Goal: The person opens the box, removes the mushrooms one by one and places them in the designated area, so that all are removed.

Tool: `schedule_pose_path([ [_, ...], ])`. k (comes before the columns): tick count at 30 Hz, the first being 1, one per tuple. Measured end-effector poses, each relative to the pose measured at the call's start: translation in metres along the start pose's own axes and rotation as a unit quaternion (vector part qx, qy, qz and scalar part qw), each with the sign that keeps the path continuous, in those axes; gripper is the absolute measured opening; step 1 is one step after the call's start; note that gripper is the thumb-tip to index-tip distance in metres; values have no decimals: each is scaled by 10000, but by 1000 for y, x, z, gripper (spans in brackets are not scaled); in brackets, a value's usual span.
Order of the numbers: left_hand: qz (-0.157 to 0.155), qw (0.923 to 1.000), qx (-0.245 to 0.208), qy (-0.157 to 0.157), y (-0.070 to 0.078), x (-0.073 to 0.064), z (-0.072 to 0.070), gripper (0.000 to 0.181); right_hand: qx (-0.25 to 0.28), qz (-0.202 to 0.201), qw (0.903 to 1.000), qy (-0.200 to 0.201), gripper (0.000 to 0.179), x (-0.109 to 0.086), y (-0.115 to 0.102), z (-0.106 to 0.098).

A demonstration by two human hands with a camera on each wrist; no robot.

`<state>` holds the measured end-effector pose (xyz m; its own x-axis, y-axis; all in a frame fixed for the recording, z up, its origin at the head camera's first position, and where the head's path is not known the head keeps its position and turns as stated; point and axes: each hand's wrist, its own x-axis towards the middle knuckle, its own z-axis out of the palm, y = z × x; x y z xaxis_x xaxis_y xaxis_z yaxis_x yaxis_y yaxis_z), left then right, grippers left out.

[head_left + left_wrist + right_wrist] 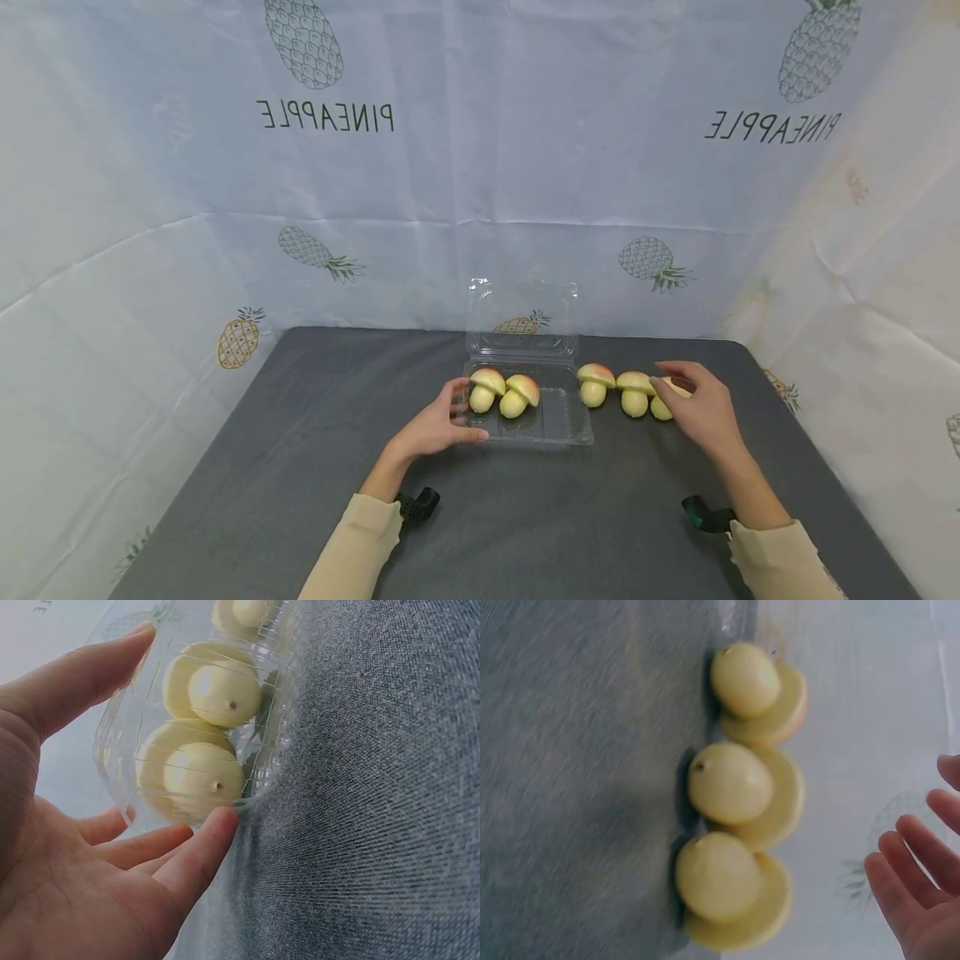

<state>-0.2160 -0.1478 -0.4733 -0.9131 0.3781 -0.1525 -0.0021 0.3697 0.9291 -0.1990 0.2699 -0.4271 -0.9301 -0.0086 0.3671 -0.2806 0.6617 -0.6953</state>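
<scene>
A clear plastic clamshell box [560, 412] stands on the dark table with its lid raised at the back. Two toy mushrooms [519, 396], with yellow stems and yellow-red caps, lie in its left half. My left hand [438, 423] holds the box's left side between thumb and fingers. Right of the box, three more mushrooms [634, 396] stand in a row, caps toward the back. Over the rightmost one hovers my right hand [705, 408], partly covering it in the head view. Its fingers [900, 892] are loosely bent, away from the mushrooms and holding nothing.
The dark grey tabletop [540, 525] stretches in front of the box and to both sides. A white cloth [480, 167] printed with pineapples hangs behind the table and along both sides. The upright lid [522, 300] stands before the back cloth.
</scene>
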Motion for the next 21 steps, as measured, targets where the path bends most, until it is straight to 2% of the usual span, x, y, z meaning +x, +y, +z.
schedule_pose_path([
  [11, -12, 10000, 33, 10, 2, -2, 0, 100, -3, -460, 9989, -45, 33, -3, -24, 10],
  [21, -26, 10000, 10, -3, 0, 0, 1, 101, 243, -658, 9974, -183, 30, -5, -46, 21],
])
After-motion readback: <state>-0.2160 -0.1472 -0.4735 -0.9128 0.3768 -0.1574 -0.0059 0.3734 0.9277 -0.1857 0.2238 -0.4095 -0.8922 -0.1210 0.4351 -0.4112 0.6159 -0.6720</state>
